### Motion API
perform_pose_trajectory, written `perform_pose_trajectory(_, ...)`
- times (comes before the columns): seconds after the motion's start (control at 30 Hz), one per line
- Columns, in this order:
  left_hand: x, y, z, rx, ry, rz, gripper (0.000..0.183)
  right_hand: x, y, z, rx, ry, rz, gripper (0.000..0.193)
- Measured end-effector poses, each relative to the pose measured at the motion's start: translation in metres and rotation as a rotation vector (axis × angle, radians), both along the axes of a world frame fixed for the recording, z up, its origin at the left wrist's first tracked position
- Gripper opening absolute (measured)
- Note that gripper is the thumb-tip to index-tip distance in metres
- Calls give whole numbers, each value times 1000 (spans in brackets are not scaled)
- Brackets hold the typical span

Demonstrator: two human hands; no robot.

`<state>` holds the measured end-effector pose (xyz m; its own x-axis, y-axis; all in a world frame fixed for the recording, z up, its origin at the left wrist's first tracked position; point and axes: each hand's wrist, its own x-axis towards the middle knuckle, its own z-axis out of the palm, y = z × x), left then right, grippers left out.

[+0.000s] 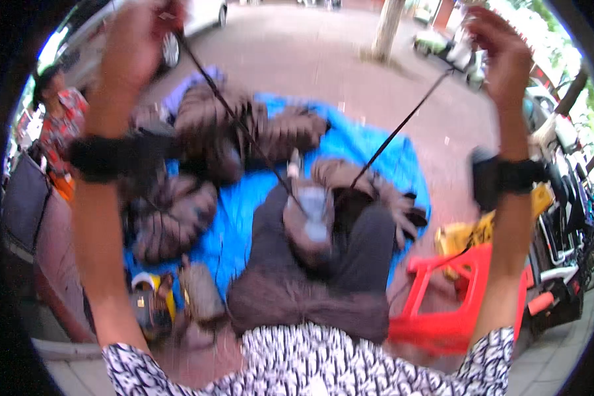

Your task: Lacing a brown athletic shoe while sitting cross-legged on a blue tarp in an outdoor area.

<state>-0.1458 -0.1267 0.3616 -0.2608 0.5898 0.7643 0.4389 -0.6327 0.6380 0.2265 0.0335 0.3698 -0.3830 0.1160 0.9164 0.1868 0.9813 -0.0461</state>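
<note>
Both my arms are raised high, each pulling on a dark cord that runs down to my lap. My left hand (pixel 135 43), blurred and partly cut off at the top edge, is closed on the left cord (pixel 211 83). On the other side my right hand (pixel 506 59) has curled fingers closed around the end of the right cord (pixel 402 128). The two cords meet at a brown bundle (pixel 310 218) with a pale blue patch, held between my knees. Glove-like brown fingers (pixel 402 208) stick out beside it. Blur hides any knot.
Several brown bundles (pixel 221 125) lie on a blue tarp (pixel 360 142) in front. A red plastic stool (pixel 442 317) and a yellow item (pixel 459 236) stand at right. Another person (pixel 63 122) is at far left. Beyond are a tree trunk (pixel 388 30) and parked vehicles.
</note>
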Motion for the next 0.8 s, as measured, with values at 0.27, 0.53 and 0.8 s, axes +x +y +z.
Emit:
perform_pose_trajectory(0.27, -70, -19, -174, -659, 13, 244, 17, 111, 46, -162, -861, 104, -484, 25)
perform_pose_trajectory(0.53, 68, 38, -378, -813, 230, -20, 13, -84, -21, -354, -1661, -338, 212, 29)
perform_pose_trajectory(0.8, 109, 8, -410, -1158, -110, -136, 10, -130, -47, -398, -1804, -624, -15, 31)
